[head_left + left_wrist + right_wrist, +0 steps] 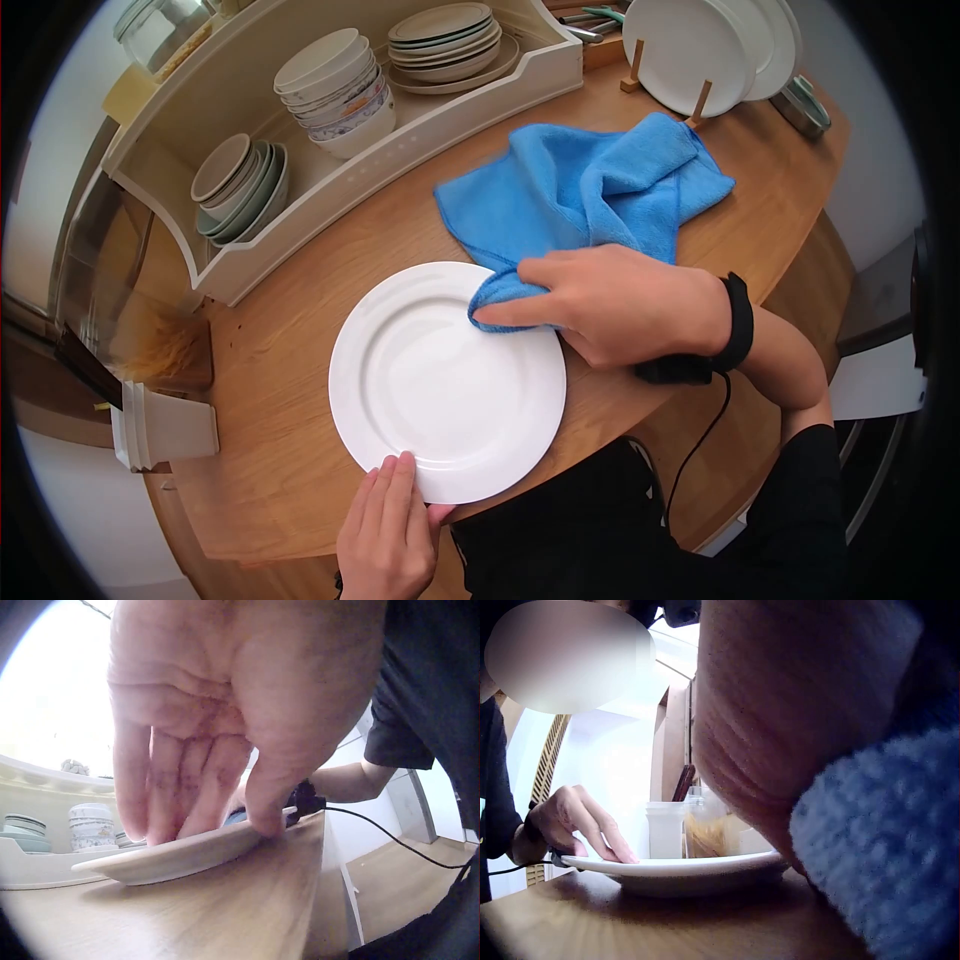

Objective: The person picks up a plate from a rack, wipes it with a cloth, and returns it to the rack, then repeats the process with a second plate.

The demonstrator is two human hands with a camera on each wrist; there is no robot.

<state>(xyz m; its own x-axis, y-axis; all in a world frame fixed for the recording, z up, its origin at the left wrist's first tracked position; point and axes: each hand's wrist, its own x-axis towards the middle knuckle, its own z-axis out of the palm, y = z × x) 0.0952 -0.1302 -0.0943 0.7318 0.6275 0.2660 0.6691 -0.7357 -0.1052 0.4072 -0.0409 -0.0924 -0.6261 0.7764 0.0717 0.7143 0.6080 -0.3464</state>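
Note:
A white plate (440, 385) with a wide rim lies near the front edge of the wooden table. My left hand (388, 535) holds its near rim, fingers on top and thumb at the edge; the left wrist view shows this pinch on the plate (180, 855) from low down. At the plate's far right rim, my right hand (625, 305) grips a bunched corner of a blue cloth (610, 185) and presses it on the plate. The rest of the cloth spreads in folds across the table beyond. In the right wrist view, the fuzzy cloth (885, 840) fills the right side.
A cream shelf (270, 275) at the back bears stacks of bowls (335, 90) and small plates (445, 45). White plates (690, 55) stand upright in a wooden rack at the back right. A white plastic container (165, 425) sits at the table's left edge.

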